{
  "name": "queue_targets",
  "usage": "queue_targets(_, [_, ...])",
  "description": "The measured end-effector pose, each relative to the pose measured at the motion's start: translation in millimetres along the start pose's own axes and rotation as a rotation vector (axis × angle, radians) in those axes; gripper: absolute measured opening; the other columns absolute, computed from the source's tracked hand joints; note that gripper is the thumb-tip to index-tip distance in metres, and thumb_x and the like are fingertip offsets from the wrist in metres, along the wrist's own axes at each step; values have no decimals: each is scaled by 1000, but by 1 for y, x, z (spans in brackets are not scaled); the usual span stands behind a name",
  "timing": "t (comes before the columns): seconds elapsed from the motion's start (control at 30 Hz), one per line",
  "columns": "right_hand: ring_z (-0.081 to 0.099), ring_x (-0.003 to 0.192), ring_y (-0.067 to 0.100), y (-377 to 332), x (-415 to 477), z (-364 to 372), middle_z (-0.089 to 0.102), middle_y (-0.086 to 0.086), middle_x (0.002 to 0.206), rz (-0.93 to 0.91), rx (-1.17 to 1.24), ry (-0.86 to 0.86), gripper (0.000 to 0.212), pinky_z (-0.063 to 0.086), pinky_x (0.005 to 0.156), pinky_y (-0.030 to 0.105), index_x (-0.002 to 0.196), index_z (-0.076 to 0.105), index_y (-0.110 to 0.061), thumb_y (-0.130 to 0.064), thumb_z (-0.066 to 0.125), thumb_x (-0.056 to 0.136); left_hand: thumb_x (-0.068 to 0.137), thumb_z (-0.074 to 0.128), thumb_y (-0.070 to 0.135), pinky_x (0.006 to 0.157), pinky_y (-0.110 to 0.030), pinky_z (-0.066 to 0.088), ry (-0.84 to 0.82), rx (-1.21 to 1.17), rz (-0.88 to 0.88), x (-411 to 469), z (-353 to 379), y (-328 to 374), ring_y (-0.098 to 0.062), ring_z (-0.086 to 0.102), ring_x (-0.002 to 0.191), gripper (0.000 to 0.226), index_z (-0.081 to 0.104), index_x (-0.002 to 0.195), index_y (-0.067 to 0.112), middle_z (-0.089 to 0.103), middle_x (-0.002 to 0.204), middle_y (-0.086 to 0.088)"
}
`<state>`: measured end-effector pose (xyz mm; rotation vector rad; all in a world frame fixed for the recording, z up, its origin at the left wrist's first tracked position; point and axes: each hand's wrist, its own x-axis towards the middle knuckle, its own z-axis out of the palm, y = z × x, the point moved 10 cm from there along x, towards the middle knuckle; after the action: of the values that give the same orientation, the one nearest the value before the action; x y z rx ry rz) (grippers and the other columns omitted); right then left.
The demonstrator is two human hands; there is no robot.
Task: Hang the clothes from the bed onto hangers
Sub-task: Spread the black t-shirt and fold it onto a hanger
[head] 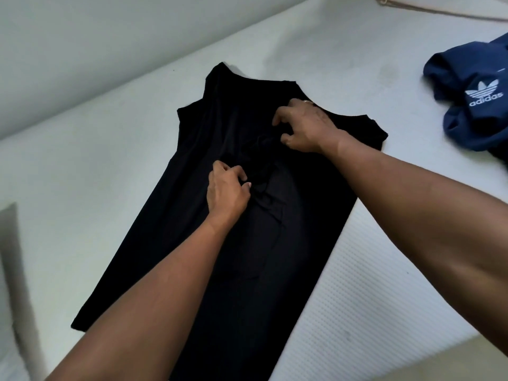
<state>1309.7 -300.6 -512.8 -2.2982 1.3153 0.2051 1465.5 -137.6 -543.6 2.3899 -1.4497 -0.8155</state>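
Note:
A black sleeveless garment (192, 149) lies spread flat on the white bed (96, 149), its shoulders toward the far side. My left hand (225, 191) pinches a bunched fold of the black fabric near the middle of the garment. My right hand (302, 125) grips the same bunched fabric a little higher, near the neckline, fingers curled. A wooden hanger (412, 6) shows partly at the top right edge of the bed.
A crumpled navy blue Adidas garment (472, 105) lies on the bed at the right. A pale wall (82, 37) runs along the far side of the bed. The bed's near right edge (384, 312) has a textured mattress side.

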Motion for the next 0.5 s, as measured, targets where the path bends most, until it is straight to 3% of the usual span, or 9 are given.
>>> queue_targets(0.17, [60,108,25,-32,13,16,54,-3,107,-117,67,-13,19,48,86,33,110,75,-31,-35,69,93,87,77,19,72,-21,52,133,-280,-58,-11,-17,-17,-9,63,80,14,64,86,15,59,103,3])
queue_targets(0.23, [65,104,23,-38,19,8,63,-6,99,-130,88,24,16,48,83,29,103,79,-27,-30,68,92,83,77,12,71,-27,60,154,-419,-143,-19,-20,-30,-12,68,73,14,64,82,12,68,92,-1])
queue_targets(0.3, [69,100,27,-53,20,-3,73,-1,99,-196,-3,80,18,55,81,36,102,78,-24,-26,63,93,83,76,2,70,-35,64,108,-571,-223,-25,-14,-40,-19,74,68,14,64,81,10,70,79,-4])
queue_targets(0.4, [69,86,36,-84,15,-18,72,6,95,-345,-156,245,20,52,66,41,109,67,-19,-22,50,99,85,70,-7,77,-42,64,51,-756,-337,-28,-3,-52,-23,77,68,18,63,84,9,71,84,-7])
queue_targets(0.43, [69,85,34,-92,14,-17,72,4,99,-386,-137,267,25,51,65,40,117,64,-20,-15,49,98,86,69,-9,79,-44,64,52,-802,-387,-29,0,-57,-24,77,69,18,64,87,9,70,87,-8])
queue_targets(0.5, [70,100,29,-100,13,-12,72,2,117,-414,12,232,62,57,79,41,140,55,-27,3,47,86,87,66,-10,79,-42,65,60,-882,-508,-33,4,-65,-22,76,70,22,65,98,9,70,95,-11])
